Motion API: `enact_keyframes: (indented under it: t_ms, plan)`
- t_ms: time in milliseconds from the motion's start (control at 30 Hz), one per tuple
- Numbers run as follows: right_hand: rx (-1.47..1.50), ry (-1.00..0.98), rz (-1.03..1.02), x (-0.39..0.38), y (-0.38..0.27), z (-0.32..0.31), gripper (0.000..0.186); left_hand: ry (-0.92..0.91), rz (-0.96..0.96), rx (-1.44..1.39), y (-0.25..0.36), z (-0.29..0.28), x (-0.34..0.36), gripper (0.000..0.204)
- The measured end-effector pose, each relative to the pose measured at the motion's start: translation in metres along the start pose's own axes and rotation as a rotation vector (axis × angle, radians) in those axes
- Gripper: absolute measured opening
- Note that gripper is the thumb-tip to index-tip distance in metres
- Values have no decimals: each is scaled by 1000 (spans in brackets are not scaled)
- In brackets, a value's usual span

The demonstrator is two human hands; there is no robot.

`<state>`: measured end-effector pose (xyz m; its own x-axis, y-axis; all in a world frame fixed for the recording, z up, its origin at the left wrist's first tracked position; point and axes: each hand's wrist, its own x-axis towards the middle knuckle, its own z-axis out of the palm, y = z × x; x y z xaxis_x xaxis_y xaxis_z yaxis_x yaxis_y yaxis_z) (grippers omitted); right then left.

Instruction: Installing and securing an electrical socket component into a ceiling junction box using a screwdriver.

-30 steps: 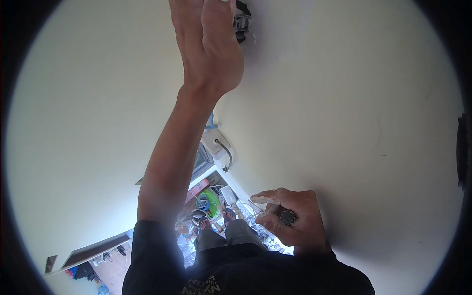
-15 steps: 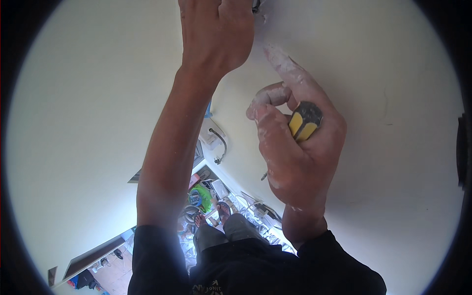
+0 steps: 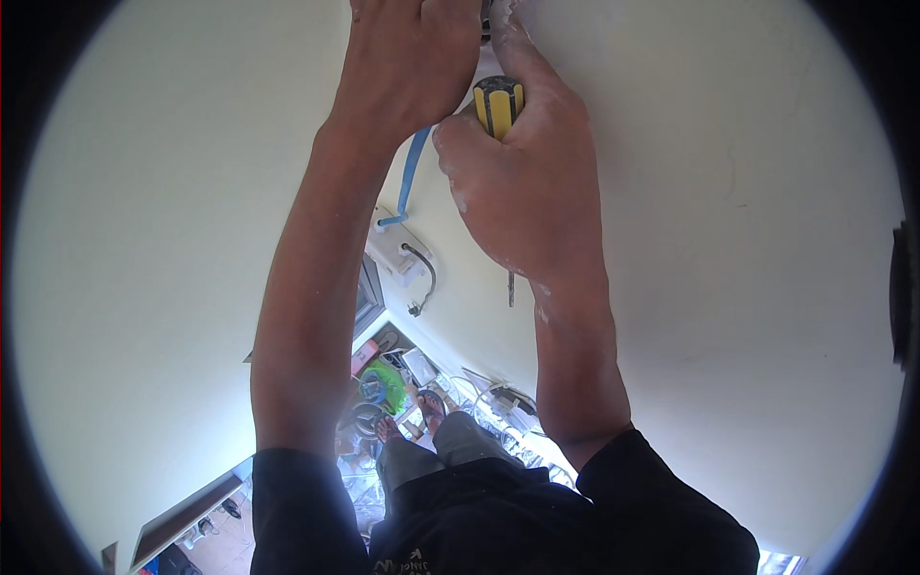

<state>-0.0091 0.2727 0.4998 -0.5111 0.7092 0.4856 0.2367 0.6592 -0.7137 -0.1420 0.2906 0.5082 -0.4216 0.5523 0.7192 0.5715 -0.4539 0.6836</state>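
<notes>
My right hand (image 3: 527,172) is closed round a screwdriver (image 3: 498,107) with a yellow and black handle. The handle's end sticks up beside the thumb, and the thin metal shaft comes out below the palm. White powder or paste marks the skin of this hand. Its index finger stretches up to a small dark opening (image 3: 486,29) in the wall at the top edge. Close on the left, my left hand (image 3: 407,62) is raised against the same spot. Its fingers run out of the picture, so their grip is hidden.
A pale wall (image 3: 728,287) fills both sides. Below the hands are a white wall fixture (image 3: 395,251) with a blue strip (image 3: 412,177) and a short black cable (image 3: 431,273) with a plug. Cluttered floor items, including a green bag (image 3: 391,383), surround my feet.
My right hand has moved up and left to the wall opening, with the screwdriver still in it. The left hand has shifted slightly left. More of the blue strip shows.
</notes>
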Motion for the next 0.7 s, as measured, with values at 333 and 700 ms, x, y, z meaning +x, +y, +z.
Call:
enact_keyframes:
  t_ms: [333, 700]
  plan:
    - [341, -108, 227, -1, -13, -1, 93, -145, -168, 119, 25, -12, 6, 38]
    - [61, -205, 662, 20, -81, -20, 72, -39, -277, -157, 11, -25, 7, 45]
